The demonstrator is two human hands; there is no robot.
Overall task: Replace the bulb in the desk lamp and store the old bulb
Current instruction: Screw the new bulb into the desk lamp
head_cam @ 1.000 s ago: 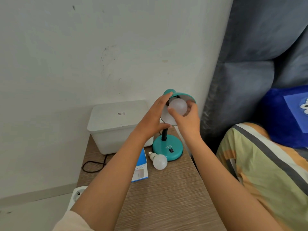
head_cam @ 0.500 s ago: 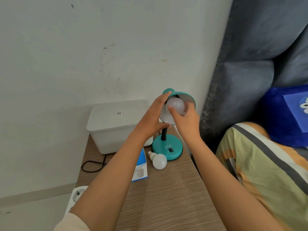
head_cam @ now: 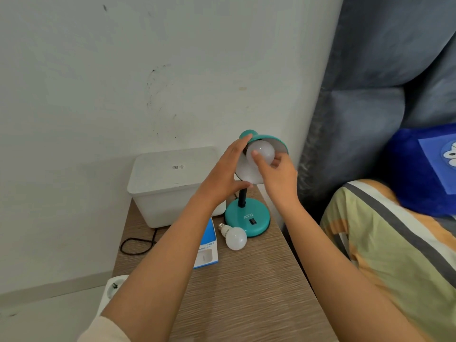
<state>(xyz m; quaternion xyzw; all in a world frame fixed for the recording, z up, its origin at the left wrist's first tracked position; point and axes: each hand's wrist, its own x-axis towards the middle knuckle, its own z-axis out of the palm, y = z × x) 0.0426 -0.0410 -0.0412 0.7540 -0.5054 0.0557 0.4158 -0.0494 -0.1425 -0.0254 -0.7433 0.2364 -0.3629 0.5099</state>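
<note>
A teal desk lamp stands on a wooden table, its round base near the far right corner. My left hand cups the left side of the lamp's shade, which is tilted toward me. A white bulb sits inside the shade, and my right hand grips it with thumb and fingertips. A second white bulb lies on its side on the table just in front of the base. A blue and white bulb box lies flat to its left, partly under my left forearm.
A white lidded plastic bin stands at the table's back left against the wall. A black cord loops beside it. A white power strip lies on the floor at left. A bed with a striped cover borders the table's right edge.
My right hand's fingers have shifted around the bulb in the shade. My left hand keeps its hold on the shade.
</note>
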